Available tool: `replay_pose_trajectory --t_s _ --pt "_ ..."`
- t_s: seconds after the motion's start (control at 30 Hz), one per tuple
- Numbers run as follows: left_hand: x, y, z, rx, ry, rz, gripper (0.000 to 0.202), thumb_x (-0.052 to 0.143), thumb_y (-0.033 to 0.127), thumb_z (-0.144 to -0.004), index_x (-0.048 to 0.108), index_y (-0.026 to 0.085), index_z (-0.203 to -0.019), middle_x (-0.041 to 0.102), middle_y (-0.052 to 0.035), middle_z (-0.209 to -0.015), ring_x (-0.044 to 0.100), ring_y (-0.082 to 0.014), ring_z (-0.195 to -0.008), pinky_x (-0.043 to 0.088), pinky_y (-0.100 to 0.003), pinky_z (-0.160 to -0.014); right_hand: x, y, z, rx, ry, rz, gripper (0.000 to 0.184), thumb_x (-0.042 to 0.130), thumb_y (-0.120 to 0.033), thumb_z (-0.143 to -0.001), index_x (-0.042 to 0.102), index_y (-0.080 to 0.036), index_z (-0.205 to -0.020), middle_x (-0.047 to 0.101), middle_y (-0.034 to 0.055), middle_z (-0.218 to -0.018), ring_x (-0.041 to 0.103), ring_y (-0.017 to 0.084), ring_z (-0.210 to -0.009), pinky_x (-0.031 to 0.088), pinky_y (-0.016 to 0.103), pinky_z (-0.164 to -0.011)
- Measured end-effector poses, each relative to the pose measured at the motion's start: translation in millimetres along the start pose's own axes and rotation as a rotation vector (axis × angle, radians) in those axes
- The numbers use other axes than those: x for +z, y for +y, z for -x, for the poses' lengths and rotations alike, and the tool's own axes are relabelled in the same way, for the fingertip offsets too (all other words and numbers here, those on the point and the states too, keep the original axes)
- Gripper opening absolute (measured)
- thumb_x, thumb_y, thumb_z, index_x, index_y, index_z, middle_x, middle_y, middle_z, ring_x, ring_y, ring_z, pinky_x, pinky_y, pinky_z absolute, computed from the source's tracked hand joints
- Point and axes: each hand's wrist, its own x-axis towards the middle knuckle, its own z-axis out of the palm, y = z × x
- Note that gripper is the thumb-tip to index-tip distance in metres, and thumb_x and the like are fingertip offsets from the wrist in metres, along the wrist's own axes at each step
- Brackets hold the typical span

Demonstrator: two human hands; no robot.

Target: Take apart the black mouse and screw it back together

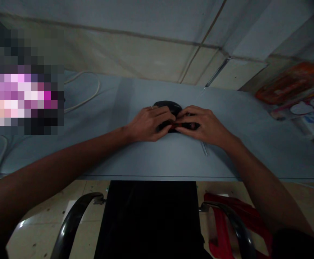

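**A:** Going left to right on my feed, what have I got?

**B:** At upper left, a white cable (99, 86) loops across the grey tabletop (254, 154). Next comes the left hand (148, 124), fingers curled over a black rounded object (166, 106) at the middle of the frame.

**A:** And the right hand (204, 126)?

**B:** It presses in from the other side, so the fingertips of both hands nearly meet. A reddish strip (182, 125) shows between them, but I can't tell what it is or whether it's pinched. Colourful packaging (291, 84) lies at upper right.

**A:** What worries you?

**B:** If that pressure goes uneven, the object could squirt out and skid across the smooth tabletop. The strip could also slip free.
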Motion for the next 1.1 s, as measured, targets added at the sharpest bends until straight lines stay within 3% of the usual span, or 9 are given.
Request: replay_pose_trajectory --t_s 0.23,0.4,0.73,0.87,0.97,1.1 --pt "3.6 -6 -1 0.032 -0.028 0.022 0.016 0.052 0.027 -0.098 0.066 0.019 -0.102 0.070 -0.0060 -0.099 0.066 -0.0179 -0.093 0.055 -0.031 -0.083 -4 -2 -1 0.013 -0.002 -0.026 0.024 0.065 -0.044 -0.095 0.077 -0.024 -0.101 0.071 0.0090 -0.112 0.069 0.024 -0.102 0.056 0.042 -0.093" --pt "7.5 -12 1 -0.013 -0.072 0.094 0.026 0.054 0.044 -0.101 0.067 0.022 -0.103 0.070 -0.0077 -0.104 0.066 -0.0213 -0.101 0.056 -0.037 -0.089 -6 -1 -1 0.030 -0.026 -0.021 0.039 0.071 -0.058 -0.087 0.075 -0.028 -0.111 0.071 0.0089 -0.119 0.067 0.029 -0.107 0.054 0.045 -0.093" --pt "6.0 -16 -3 -0.043 -0.158 0.139 0.036 0.050 0.057 -0.102 0.066 0.026 -0.106 0.069 -0.0064 -0.108 0.064 -0.0201 -0.103 0.058 -0.040 -0.092 -4 2 0 0.076 -0.036 -0.048 0.046 0.075 -0.059 -0.083 0.072 -0.028 -0.117 0.072 0.0082 -0.118 0.068 0.029 -0.103 0.054 0.043 -0.085" --pt "4.5 -16 -4 -0.100 -0.127 0.217 0.040 0.056 0.064 -0.098 0.065 0.026 -0.106 0.071 -0.0048 -0.108 0.064 -0.0189 -0.101 0.057 -0.039 -0.092 -5 2 -1 0.106 -0.041 -0.090 0.047 0.077 -0.060 -0.081 0.072 -0.029 -0.115 0.072 0.0078 -0.117 0.069 0.028 -0.098 0.053 0.041 -0.082" --pt "4.1 -15 -3 -0.108 -0.116 0.197 0.040 0.056 0.063 -0.097 0.066 0.025 -0.106 0.071 -0.0050 -0.108 0.065 -0.0198 -0.101 0.056 -0.039 -0.091 -5 1 -1 0.119 -0.022 -0.114 0.049 0.079 -0.063 -0.077 0.073 -0.029 -0.113 0.074 0.0072 -0.113 0.069 0.027 -0.096 0.053 0.041 -0.082" --pt "6.1 -13 -1 -0.037 -0.134 0.048 0.032 0.052 0.049 -0.102 0.068 0.023 -0.111 0.070 -0.0076 -0.111 0.066 -0.0225 -0.103 0.056 -0.038 -0.088 -6 0 -1 0.093 -0.027 -0.073 0.047 0.076 -0.063 -0.081 0.072 -0.029 -0.113 0.074 0.0064 -0.113 0.069 0.026 -0.095 0.054 0.041 -0.084"
